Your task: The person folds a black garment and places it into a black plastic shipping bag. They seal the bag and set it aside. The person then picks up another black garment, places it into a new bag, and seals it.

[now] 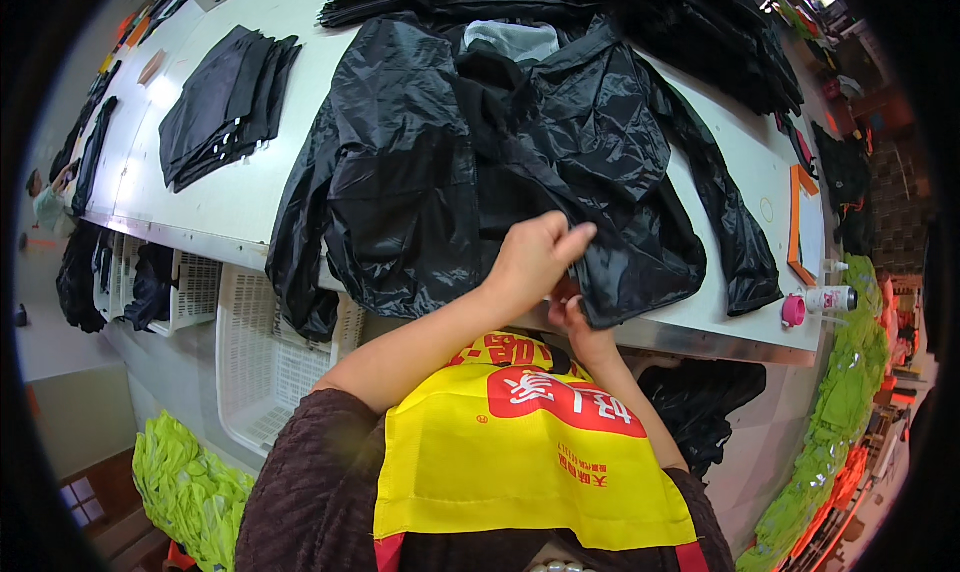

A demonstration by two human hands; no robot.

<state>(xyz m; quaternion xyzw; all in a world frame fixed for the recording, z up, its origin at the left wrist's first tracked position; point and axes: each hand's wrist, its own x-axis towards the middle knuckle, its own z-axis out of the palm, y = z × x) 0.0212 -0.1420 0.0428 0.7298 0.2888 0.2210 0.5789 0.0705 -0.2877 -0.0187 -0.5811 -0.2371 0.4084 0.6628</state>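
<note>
A shiny black jacket (400, 192) lies front up on the white worktable (255, 197), its front parted and its sleeves spread to both sides. A pale lining (510, 40) shows at the collar. My left hand (535, 262) is closed on the edge of the right front panel, thumb pointing right. Just below it, my right hand (580, 324) pinches the lower corner of the same panel at the table's front edge. Part of the right hand's fingers is hidden behind the fabric.
A stack of black folded pieces (230, 102) lies at the left. More black garments (690, 32) are heaped along the back. An orange-edged board (800, 222) and a bottle (832, 299) are at the right. White baskets (250, 392) stand below the table; lime-green garments (190, 482) are piled beside them.
</note>
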